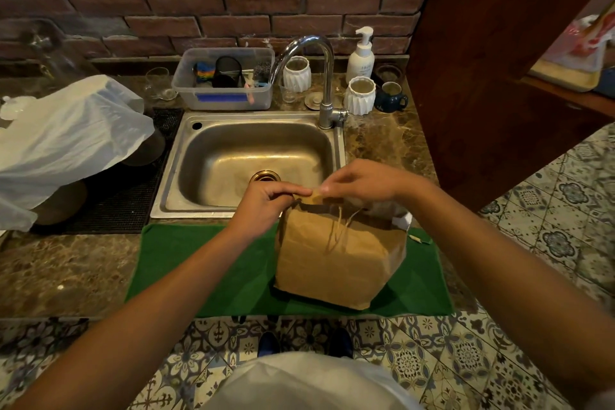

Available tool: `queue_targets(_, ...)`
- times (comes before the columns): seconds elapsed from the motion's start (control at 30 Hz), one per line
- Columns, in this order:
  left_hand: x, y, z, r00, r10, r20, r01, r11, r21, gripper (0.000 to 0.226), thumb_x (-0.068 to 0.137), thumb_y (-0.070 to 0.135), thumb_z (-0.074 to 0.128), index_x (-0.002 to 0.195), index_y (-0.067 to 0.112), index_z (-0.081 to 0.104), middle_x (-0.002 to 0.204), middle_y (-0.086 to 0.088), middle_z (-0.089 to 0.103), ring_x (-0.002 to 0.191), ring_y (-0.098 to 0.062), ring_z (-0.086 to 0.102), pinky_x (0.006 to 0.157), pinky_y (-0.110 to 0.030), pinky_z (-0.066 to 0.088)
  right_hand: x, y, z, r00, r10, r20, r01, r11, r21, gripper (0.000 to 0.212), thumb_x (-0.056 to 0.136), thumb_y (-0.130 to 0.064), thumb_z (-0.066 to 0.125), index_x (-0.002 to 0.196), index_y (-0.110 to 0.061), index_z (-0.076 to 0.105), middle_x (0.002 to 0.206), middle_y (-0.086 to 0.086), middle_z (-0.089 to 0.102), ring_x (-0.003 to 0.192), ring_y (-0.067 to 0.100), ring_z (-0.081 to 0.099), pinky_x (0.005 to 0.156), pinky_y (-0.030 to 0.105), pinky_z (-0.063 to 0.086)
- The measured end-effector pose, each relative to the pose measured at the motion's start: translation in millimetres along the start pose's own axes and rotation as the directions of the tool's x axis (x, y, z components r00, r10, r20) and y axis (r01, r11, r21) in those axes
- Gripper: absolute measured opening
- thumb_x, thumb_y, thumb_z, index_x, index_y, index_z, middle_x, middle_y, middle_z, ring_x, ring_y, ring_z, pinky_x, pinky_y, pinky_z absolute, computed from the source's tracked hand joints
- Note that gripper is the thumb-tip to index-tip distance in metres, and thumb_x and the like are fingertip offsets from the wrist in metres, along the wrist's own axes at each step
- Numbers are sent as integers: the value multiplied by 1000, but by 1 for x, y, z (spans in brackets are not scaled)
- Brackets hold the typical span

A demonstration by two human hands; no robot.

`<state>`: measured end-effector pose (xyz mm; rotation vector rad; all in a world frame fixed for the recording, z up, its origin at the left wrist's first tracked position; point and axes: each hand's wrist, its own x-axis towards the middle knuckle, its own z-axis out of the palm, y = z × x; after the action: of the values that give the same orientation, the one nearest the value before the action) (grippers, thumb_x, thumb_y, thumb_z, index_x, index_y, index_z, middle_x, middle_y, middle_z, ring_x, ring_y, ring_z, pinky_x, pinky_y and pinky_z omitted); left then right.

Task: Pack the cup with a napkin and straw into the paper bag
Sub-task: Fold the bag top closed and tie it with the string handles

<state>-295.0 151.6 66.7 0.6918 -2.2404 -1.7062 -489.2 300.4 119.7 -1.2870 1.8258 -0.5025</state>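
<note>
A brown paper bag (332, 260) stands upright on a green mat (206, 273) at the counter's front edge, its twine handles hanging down its near face. My left hand (266, 206) pinches the bag's top rim from the left. My right hand (366, 181) pinches the same rim from the right, fingertips almost meeting the left hand's. A white corner, perhaps a napkin (402, 220), shows behind the bag's right side. A small stick-like end (420, 239) lies on the mat to the right. No cup is visible.
A steel sink (186, 163) with a curved tap (324, 76) lies just behind the bag. A white plastic bag (66, 136) covers things at the left. A plastic tub (226, 100), white ribbed cups, a soap pump (361, 56) and a mug line the brick wall. A wooden panel (499, 76) rises at right.
</note>
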Motion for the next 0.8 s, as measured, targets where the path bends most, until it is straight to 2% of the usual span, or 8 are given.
queue_targets(0.07,0,0,2,1000,2,-14,-2,1000,15,59,90,-8,65,76,48,79,85,23,78,92,1,71,82,-15,54,9,-6,10,1000,-28,-13,26,987,-156,32,99,-45,61,111,-21,78,95,-6,75,88,12,68,77,32,53)
queue_targets(0.13,0,1,0,1000,2,12,-2,1000,14,56,91,-8,64,80,45,80,86,22,78,93,3,71,84,-17,52,15,-7,16,997,-31,-68,18,983,-183,26,97,-40,65,104,-21,80,85,-7,74,80,11,67,69,29,49)
queue_targets(0.3,0,4,-16,965,-142,222,172,978,-122,43,91,20,68,132,35,66,119,3,75,118,-14,67,102,-34,52,14,-6,18,989,-70,-133,34,966,-255,22,96,-39,67,96,-21,81,80,-7,74,75,11,67,70,34,53)
queue_targets(0.4,4,8,-13,949,-121,293,100,991,83,28,94,27,73,121,27,74,100,15,78,99,0,71,87,-22,53,15,-10,23,982,-103,-156,48,946,-322,25,93,-44,68,96,-24,81,81,-7,76,74,8,68,71,37,57)
queue_targets(0.5,9,7,-12,970,-63,237,15,980,200,17,95,21,70,110,23,78,92,10,78,91,-14,72,80,-32,56,11,-6,25,984,-89,-152,51,970,-237,25,94,-44,67,100,-23,80,82,-9,74,72,4,65,66,28,52)
queue_targets(0.6,9,-1,-21,984,-33,174,-1,982,190,17,96,19,69,106,30,77,98,1,79,96,-20,71,87,-39,56,-6,14,12,997,5,-71,-14,991,-131,24,95,-44,66,100,-24,78,84,-5,74,76,10,67,67,27,52)
queue_targets(0.7,5,-3,-25,986,-38,160,20,994,110,20,96,15,68,100,32,77,98,1,78,92,-9,71,85,-30,56,-17,31,4,994,103,-21,-105,972,-211,9,91,-37,74,90,-29,72,83,-6,70,80,15,65,70,32,50)
queue_targets(0.8,5,-2,-24,980,-72,183,53,993,104,21,96,16,68,98,35,77,97,3,79,90,-5,70,83,-27,56,-17,29,5,992,95,-89,-121,926,-358,17,90,-36,75,98,-21,77,81,-4,69,80,17,65,73,34,52)
